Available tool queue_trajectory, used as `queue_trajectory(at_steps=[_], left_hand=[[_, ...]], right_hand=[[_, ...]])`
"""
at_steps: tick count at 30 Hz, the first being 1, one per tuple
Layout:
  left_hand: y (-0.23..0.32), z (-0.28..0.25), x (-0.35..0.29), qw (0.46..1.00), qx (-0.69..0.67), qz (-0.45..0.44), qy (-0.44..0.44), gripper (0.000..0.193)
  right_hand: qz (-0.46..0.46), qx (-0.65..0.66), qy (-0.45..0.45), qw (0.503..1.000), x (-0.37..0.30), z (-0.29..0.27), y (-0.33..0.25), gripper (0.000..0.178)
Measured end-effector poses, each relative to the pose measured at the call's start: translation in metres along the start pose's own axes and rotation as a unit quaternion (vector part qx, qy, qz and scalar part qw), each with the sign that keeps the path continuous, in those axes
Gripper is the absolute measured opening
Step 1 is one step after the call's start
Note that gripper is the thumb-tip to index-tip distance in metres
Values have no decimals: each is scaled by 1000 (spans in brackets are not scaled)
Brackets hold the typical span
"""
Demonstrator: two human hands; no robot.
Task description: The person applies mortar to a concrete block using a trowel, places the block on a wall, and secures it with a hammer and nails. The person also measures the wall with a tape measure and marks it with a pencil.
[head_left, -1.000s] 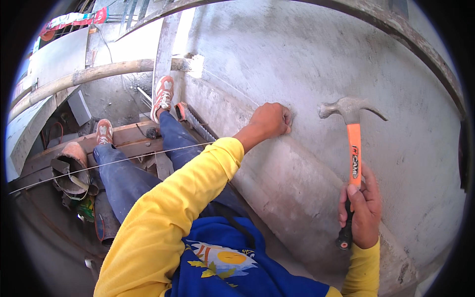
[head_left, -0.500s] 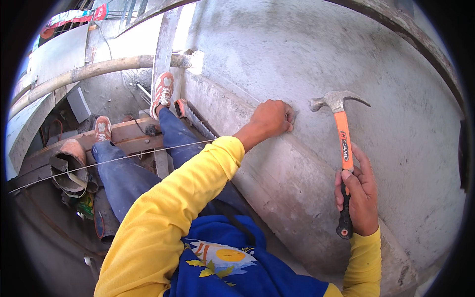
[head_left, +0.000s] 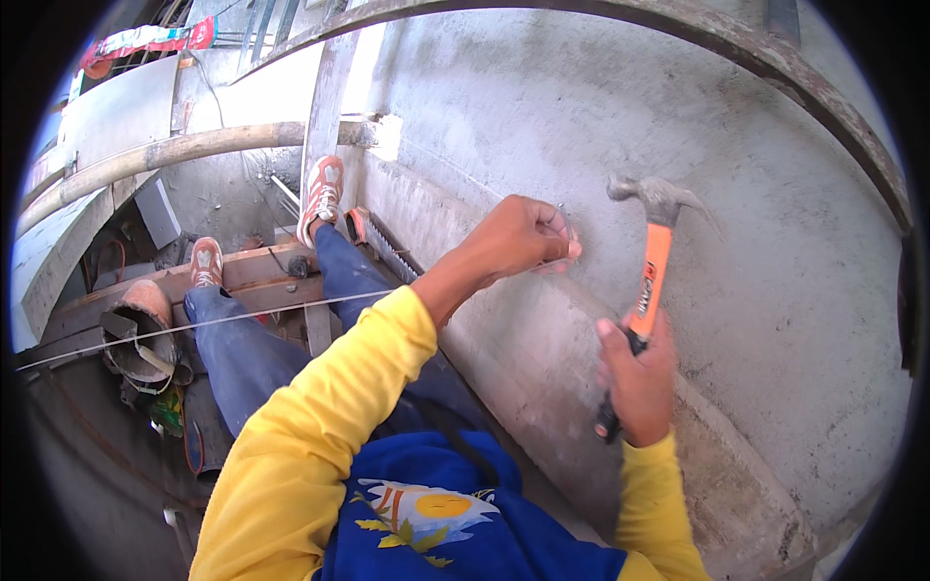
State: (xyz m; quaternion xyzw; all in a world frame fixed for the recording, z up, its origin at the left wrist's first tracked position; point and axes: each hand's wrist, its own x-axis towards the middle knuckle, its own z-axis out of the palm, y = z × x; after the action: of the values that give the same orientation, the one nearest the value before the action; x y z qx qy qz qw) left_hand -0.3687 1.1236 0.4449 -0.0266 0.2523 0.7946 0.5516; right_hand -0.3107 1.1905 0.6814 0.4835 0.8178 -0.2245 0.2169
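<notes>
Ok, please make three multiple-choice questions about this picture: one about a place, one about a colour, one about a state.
1. Where is the left hand?
A. against the grey concrete wall, pinching a nail
B. on the person's knee
C. on the bamboo pole

2. What colour is the hammer shaft?
A. blue
B. orange
C. green

3. How is the right hand holding the hammer?
A. by the head, handle up
B. loosely by two fingers at the middle
C. closed around the dark grip at the lower end, head up

Answers: 1 A, the fingertips hold a thin nail at the wall. 2 B, the shaft is orange under a grey metal head. 3 C, the fist wraps the grip and the head stands near the nail.
</notes>
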Motion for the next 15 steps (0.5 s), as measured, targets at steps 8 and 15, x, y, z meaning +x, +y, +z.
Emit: queue_trajectory(at_steps=[8, 15], left_hand=[[11, -5, -47, 997, -26, -74, 29, 28], [4, -6, -52, 995, -17, -92, 46, 27]], right_hand=[[-152, 143, 32, 977, 41, 74, 35, 22], [-159, 185, 24, 970, 41, 82, 36, 21]])
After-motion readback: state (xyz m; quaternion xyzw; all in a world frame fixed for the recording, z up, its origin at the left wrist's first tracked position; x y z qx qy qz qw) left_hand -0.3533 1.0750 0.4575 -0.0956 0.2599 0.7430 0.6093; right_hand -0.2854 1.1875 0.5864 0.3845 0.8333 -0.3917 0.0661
